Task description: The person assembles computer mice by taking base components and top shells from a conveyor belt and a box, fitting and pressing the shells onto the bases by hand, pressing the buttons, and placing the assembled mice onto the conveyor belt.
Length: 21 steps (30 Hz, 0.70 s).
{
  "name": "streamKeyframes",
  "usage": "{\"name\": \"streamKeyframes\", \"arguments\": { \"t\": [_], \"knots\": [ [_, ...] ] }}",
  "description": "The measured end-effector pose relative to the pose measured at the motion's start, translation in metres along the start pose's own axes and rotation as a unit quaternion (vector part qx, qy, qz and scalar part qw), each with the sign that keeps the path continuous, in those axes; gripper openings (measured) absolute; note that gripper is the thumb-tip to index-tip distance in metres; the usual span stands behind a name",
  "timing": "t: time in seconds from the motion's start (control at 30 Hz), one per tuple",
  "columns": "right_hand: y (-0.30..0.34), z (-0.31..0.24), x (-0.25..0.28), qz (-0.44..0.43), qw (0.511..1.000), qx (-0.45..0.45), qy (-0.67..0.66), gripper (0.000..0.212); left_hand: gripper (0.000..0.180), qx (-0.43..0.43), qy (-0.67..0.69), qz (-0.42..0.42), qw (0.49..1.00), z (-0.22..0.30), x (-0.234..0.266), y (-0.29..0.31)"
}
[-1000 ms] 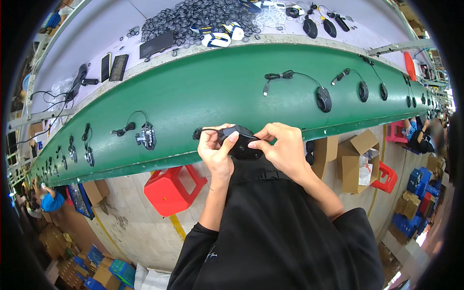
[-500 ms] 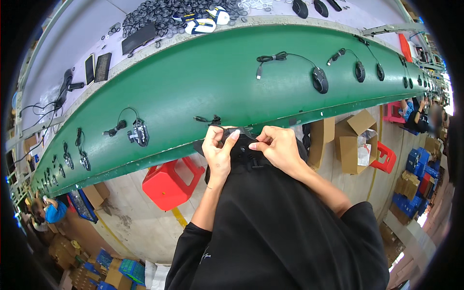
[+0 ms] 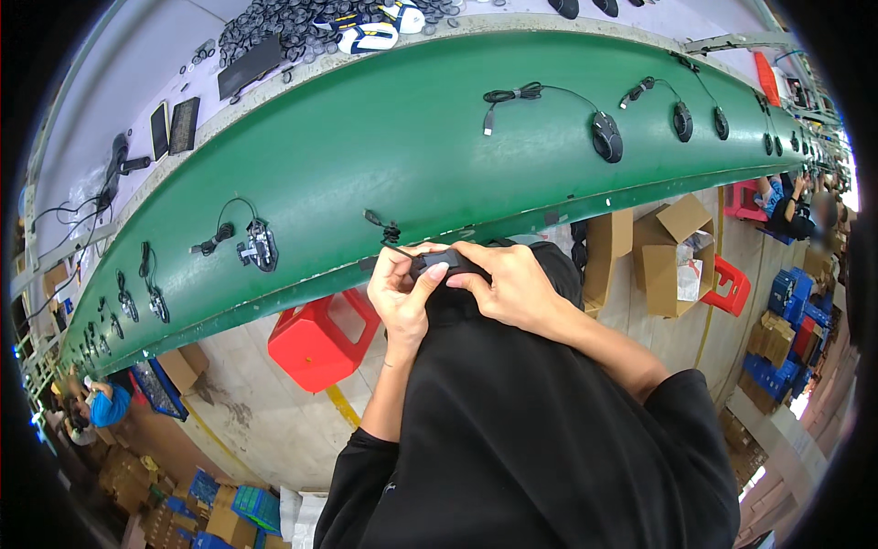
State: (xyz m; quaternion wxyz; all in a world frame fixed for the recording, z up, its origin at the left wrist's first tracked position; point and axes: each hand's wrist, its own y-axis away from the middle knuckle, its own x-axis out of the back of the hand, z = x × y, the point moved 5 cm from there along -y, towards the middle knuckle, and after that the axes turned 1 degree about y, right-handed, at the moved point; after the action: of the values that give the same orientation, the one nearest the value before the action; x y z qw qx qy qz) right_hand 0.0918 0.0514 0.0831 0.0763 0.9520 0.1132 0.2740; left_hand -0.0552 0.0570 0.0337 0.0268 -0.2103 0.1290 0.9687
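Black plastic computer mouse [image 3: 441, 263], held at the centre of the frame, just over the near edge of the long green conveyor belt [image 3: 366, 146]. We find it gripped at both ends. The bare left hand [image 3: 401, 300] has its thumb and fingers pinched on the left end, with no visible gap. The bare right hand [image 3: 514, 288] has its thumb and forefinger closed about the right end. We cannot tell what the fingers hidden behind the mouse are doing.

We note a bundled black cable [image 3: 390, 232] on the belt, just above the left hand. At left of centre lies a mouse with exposed inner parts [image 3: 261, 247]; at upper right, a black mouse with its shell on [image 3: 606, 137]. We record a red plastic stool [image 3: 306, 352] at lower left.
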Motion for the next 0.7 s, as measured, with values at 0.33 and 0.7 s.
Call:
{"name": "streamKeyframes", "arguments": {
  "t": [0.33, 0.7],
  "knots": [
    [0.012, -0.004, 0.005, 0.067, 0.985, 0.005, 0.156, 0.032, 0.021, 0.041, 0.115, 0.072, 0.99, -0.011, 0.02, -0.006],
    [-0.012, 0.003, 0.003, -0.128, 0.959, 0.21, 0.139, 0.041, 0.024, 0.063, 0.114, -0.005, 0.991, -0.007, 0.02, -0.01]
  ]
}}
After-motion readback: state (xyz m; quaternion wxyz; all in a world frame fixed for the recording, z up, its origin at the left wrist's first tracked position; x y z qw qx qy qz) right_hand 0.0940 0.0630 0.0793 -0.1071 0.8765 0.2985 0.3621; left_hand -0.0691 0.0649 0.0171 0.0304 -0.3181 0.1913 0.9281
